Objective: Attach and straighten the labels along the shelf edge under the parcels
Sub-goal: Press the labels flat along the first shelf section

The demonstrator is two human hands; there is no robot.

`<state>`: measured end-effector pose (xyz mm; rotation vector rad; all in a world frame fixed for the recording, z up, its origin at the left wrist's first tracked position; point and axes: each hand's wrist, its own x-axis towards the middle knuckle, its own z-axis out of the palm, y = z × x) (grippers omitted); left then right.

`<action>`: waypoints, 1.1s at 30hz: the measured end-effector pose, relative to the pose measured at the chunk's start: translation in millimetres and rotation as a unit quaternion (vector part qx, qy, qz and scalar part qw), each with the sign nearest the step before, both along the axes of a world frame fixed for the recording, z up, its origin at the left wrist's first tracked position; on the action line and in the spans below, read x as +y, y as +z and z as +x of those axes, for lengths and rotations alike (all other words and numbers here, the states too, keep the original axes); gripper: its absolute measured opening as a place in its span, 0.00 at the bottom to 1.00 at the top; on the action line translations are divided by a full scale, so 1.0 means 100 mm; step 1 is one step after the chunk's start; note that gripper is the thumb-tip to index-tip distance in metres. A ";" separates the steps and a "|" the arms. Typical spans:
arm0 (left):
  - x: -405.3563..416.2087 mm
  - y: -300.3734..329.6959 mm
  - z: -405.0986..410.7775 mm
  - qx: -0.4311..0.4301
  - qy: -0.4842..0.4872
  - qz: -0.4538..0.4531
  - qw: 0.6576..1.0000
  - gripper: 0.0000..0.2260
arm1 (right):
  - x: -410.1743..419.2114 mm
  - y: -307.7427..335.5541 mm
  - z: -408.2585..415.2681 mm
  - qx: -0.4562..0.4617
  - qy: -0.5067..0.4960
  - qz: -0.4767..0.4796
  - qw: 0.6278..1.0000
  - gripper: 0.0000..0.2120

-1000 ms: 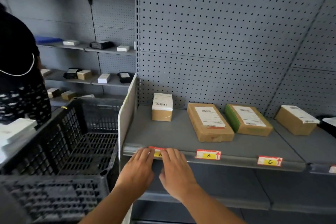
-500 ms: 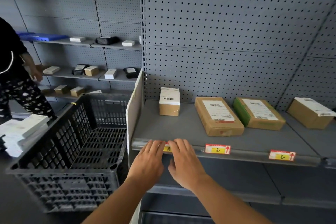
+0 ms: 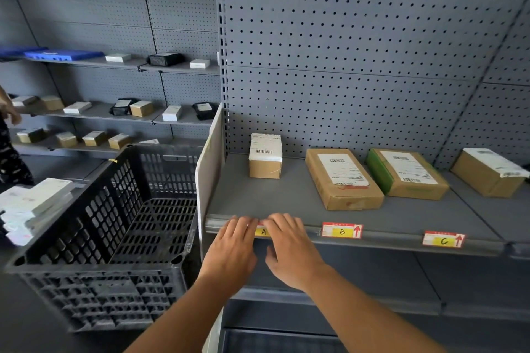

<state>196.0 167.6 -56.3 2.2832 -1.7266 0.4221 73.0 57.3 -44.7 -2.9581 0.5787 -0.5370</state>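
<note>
Along the grey shelf edge (image 3: 387, 241) run three red, white and yellow labels. Label A (image 3: 263, 232) is mostly covered: my left hand (image 3: 233, 249) presses flat on its left end and my right hand (image 3: 289, 249) on its right end, fingers spread, only the yellow middle showing. Label B (image 3: 342, 230) and label C (image 3: 443, 239) sit level further right. Above them stand a small white-topped parcel (image 3: 265, 156), a flat brown parcel (image 3: 342, 179), a green-sided parcel (image 3: 405, 173) and a brown box (image 3: 489, 172).
A black plastic crate (image 3: 109, 238) stands to the left, against the shelf's white end panel (image 3: 208, 169). White boxes (image 3: 31, 206) are stacked at far left. Another person (image 3: 8, 135) stands by the far shelves of small parcels. A lower shelf (image 3: 372, 304) lies under my arms.
My view has shifted left and drawn closer to the shelf. Both hands stay pressed on label A, now a little further apart, showing the letter. The other person has moved left.
</note>
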 end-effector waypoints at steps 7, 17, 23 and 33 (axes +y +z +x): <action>0.00 0.00 0.01 0.027 0.002 0.014 1.000 0.26 | -0.02 0.00 -0.02 0.018 0.000 -0.019 1.000 0.22; 0.00 -0.05 0.03 0.000 0.005 0.014 1.000 0.27 | 0.07 -0.05 0.04 0.010 -0.061 -0.005 0.998 0.15; -0.02 -0.06 -0.10 -0.032 0.051 0.037 0.997 0.28 | -0.02 -0.08 -0.26 0.010 -0.019 -0.022 1.000 0.27; -0.86 -0.07 -1.28 -0.066 -0.053 0.029 0.996 0.31 | -0.88 -0.22 -1.55 0.038 -0.082 -0.086 0.992 0.44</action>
